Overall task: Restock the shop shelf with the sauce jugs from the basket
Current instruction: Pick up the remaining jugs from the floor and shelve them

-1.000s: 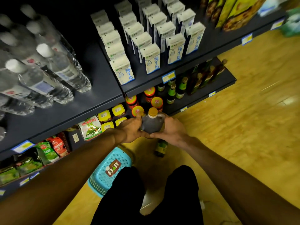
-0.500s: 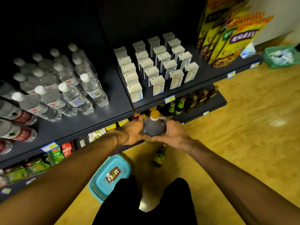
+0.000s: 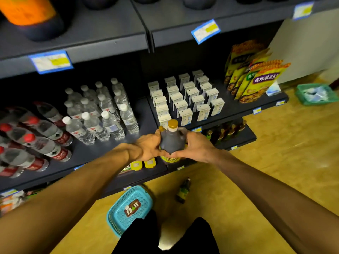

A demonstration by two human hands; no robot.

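Observation:
A dark sauce jug (image 3: pixel 172 142) with a gold cap and a yellow label is held upright in front of the shelves. My left hand (image 3: pixel 146 147) grips its left side and my right hand (image 3: pixel 197 146) grips its right side, thumbs meeting under it. A second gold cap (image 3: pixel 161 128) shows just behind my left fingers. The blue basket (image 3: pixel 128 208) lies on the floor below, by my legs. Large dark jugs, one with an orange label (image 3: pixel 27 11), stand on the top shelf.
Water bottles (image 3: pixel 102 114) fill the middle shelf at left, white cartons (image 3: pixel 187 99) at centre, yellow-green snack bags (image 3: pixel 256 79) at right. A small bottle (image 3: pixel 183 191) lies on the wooden floor. A green basket (image 3: pixel 315 94) sits at far right.
Both hands have lifted the jug from the bottom shelf's height up to the middle shelf. The view has tilted upward, bringing the top shelf into sight.

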